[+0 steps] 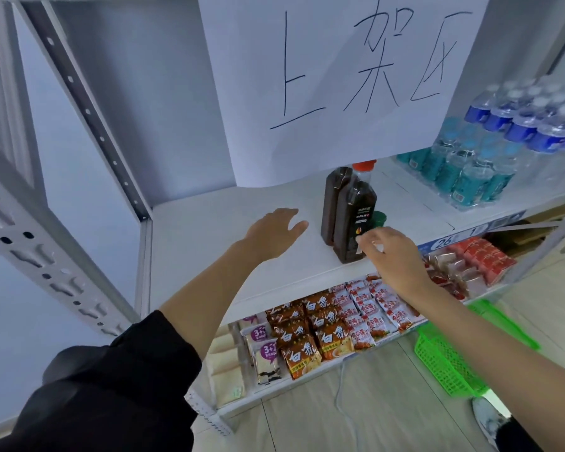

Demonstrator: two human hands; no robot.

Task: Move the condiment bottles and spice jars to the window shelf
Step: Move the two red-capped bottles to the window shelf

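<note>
Two tall dark sauce bottles stand together on the white shelf board (209, 243): the front bottle (353, 220) has a black label, and the rear one (333, 203) stands close behind it on the left. A red cap (364, 165) shows just under the hanging paper. My right hand (392, 256) is at the front bottle's lower right, its fingers curled round a small green-capped jar (379, 218) whose body is mostly hidden. My left hand (274, 233) hovers over the shelf left of the bottles, fingers spread, holding nothing.
A large paper sign (356, 76) hangs over the shelf back. Packs of water bottles (490, 148) fill the shelf's right end. Snack packets (323, 331) line the lower shelf. A green plastic basket (450, 360) sits on the floor at right. Perforated metal uprights (85, 109) frame the left side.
</note>
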